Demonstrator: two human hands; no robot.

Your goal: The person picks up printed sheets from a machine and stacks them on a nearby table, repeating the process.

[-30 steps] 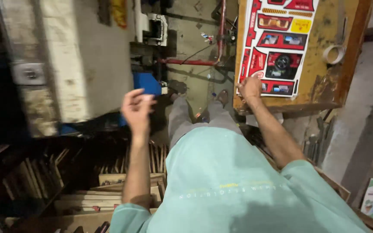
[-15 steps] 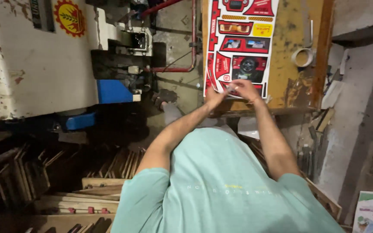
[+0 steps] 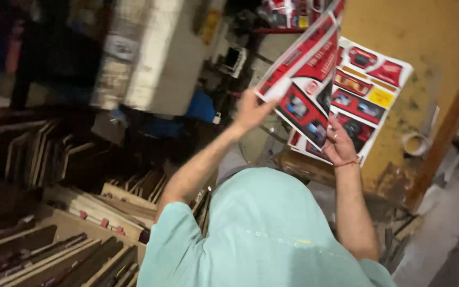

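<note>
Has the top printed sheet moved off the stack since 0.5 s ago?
Yes. The top printed sheet is now lifted and curled up off the stack on the yellow table, gripped by the left hand; earlier it lay flat.

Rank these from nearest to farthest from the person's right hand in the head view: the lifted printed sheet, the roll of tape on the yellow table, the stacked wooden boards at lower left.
1. Lifted printed sheet: touching the right hand, just above it.
2. Roll of tape: to the right, on the yellow table.
3. Stacked wooden boards: far left and lower.
</note>
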